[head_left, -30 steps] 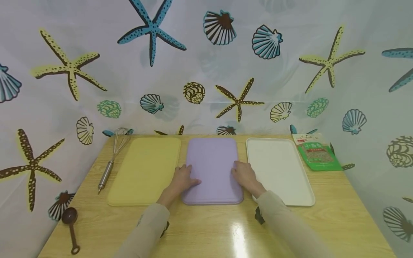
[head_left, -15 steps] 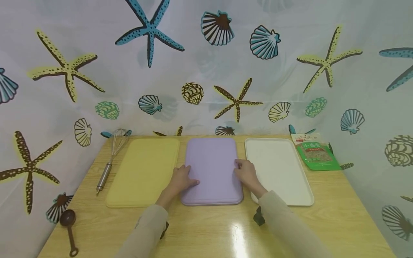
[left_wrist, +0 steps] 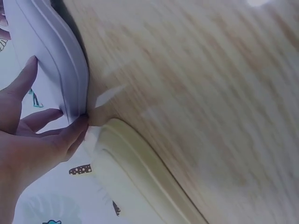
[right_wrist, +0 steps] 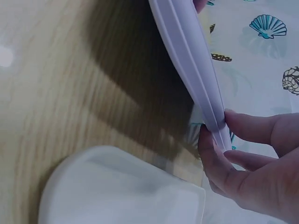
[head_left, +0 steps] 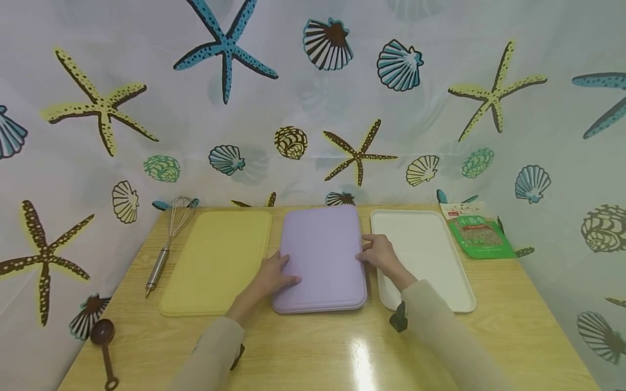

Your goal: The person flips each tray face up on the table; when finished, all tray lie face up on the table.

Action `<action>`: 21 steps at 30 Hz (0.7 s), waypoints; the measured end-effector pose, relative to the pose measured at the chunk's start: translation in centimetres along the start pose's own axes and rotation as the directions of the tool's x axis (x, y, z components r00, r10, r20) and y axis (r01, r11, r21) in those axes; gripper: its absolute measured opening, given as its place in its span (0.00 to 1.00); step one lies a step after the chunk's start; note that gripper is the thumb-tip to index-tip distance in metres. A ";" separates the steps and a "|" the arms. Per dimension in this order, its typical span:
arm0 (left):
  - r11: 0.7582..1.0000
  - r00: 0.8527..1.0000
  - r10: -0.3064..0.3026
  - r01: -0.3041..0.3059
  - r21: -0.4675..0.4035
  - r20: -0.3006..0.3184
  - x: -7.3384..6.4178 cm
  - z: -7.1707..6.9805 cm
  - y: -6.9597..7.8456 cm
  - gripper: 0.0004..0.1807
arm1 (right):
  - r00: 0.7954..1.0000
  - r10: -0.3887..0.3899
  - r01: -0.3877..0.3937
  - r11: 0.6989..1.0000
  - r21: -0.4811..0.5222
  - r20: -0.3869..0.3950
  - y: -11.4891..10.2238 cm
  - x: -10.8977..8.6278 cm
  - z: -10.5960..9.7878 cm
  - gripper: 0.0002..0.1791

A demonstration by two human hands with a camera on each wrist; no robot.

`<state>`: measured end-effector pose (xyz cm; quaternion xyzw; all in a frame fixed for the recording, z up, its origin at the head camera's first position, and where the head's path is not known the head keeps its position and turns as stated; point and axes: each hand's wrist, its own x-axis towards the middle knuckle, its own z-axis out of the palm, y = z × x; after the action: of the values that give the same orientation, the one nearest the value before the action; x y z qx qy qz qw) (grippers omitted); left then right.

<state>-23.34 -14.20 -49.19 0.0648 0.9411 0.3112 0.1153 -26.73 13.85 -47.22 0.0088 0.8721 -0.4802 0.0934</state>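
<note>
A pale purple tray with rounded corners is at the middle of the table, its right side lifted and casting a shadow in the right wrist view. My left hand holds its left edge, thumb on the top face and fingers at the rim. At the opposite edge my right hand pinches the rim; in the right wrist view the thumb and fingers close on either side of it. A yellow tray lies to the left, and a white tray to the right, partly under my right hand.
A metal whisk lies along the yellow tray's left side. Nearer on the left is a brown scoop. A green packet sits at the back right. Patterned cloth hangs behind and beside the wooden table.
My right hand has shifted slightly right and taken hold of the purple tray's right edge. That side of the tray has risen. My left hand stays at the left edge.
</note>
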 end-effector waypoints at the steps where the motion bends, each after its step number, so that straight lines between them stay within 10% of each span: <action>1: 1.000 1.000 0.003 -0.003 -0.004 0.008 -0.2 -0.1 0.0 0.42 | 1.000 -0.001 0.001 1.000 0.016 0.011 -0.1 0.0 -0.1 0.34; 21: 0.985 0.987 0.155 -0.158 0.074 0.054 -5.2 1.2 0.3 0.57 | 0.997 0.007 -0.017 0.991 0.129 0.078 -2.3 -0.3 -1.2 0.37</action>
<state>-18.05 -14.29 -48.99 0.1503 0.9415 0.2806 0.1103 -26.90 13.68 -44.64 0.0015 0.8348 -0.5352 0.1291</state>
